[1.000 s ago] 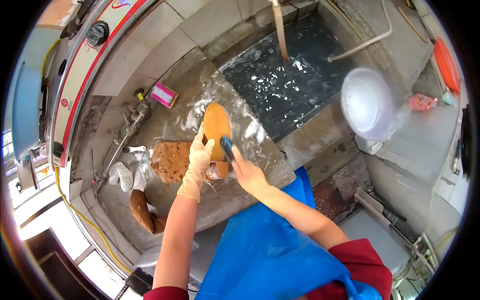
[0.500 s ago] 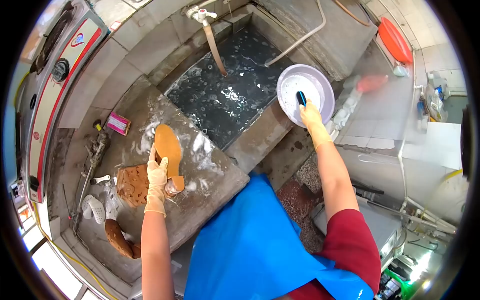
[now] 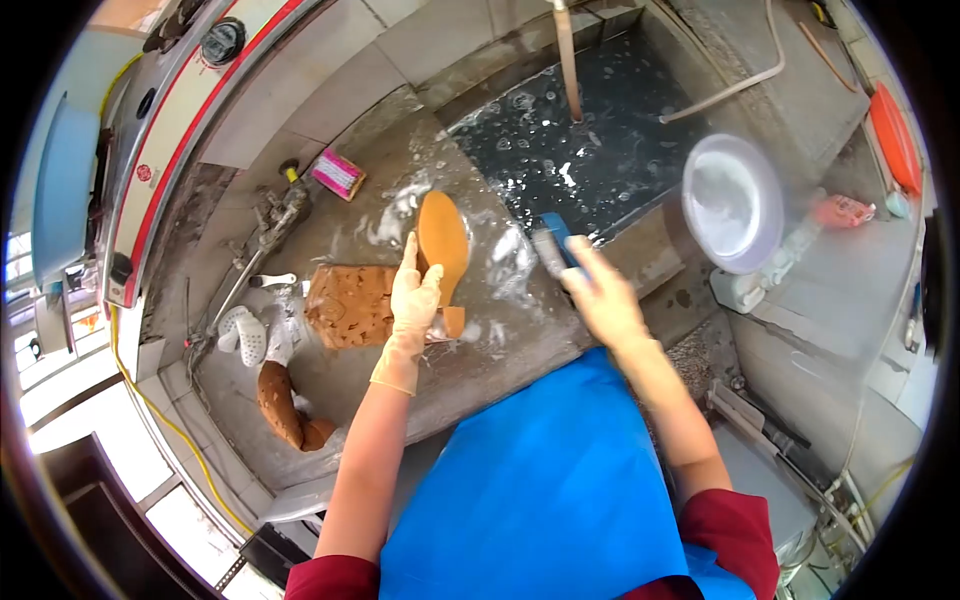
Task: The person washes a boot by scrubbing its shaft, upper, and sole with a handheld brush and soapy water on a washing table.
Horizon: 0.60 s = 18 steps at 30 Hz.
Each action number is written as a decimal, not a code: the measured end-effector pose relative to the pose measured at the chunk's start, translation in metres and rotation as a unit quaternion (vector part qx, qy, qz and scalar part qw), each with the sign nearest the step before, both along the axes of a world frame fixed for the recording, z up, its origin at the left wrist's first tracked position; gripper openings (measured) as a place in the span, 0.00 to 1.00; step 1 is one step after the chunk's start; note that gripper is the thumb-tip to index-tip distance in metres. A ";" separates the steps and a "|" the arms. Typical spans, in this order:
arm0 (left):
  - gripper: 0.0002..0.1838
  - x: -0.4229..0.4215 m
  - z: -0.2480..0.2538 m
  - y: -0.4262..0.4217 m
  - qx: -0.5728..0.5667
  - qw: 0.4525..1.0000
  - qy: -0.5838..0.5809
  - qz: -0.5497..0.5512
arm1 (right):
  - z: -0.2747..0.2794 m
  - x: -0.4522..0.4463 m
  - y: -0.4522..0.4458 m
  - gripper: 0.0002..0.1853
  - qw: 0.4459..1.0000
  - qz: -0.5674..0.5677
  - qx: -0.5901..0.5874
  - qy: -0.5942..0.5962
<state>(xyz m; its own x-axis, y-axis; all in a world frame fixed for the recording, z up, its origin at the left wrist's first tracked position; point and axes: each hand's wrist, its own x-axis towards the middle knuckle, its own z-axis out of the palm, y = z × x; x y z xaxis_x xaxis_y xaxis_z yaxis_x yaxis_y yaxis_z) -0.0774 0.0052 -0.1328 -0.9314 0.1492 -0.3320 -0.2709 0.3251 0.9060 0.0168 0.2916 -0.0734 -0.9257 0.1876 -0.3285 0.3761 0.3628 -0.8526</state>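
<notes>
A brown boot lies on its side on the wet concrete slab, its tan sole turned up toward me. My left hand, in a pale rubber glove, grips the boot at the sole's edge near the heel. In my gloved right hand, smeared by motion, is a blue brush with pale bristles. The brush hovers to the right of the sole, apart from it. White suds lie on the slab around the boot.
A second brown boot rests at lower left, near white perforated shoes and a small white-handled brush. Behind are a pink packet and a dark water basin. A lilac tub of suds stands right.
My right hand has lifted the brush out of the lilac tub and carried it left toward the boot sole. My left hand keeps its hold. The view has shifted left.
</notes>
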 end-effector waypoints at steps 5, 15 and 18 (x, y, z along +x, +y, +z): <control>0.36 -0.007 -0.012 -0.013 -0.010 0.999 -0.036 -0.007 | -0.036 -0.086 -0.117 0.25 0.979 0.200 0.030 -0.003; 0.37 -0.007 -0.007 -0.007 0.049 0.994 -0.079 0.052 | -0.035 -0.107 -0.129 0.27 0.977 0.194 0.078 -0.036; 0.36 -0.004 -0.011 -0.006 -0.012 0.999 -0.009 0.041 | -0.069 -0.187 -0.124 0.25 0.986 0.145 0.075 -0.040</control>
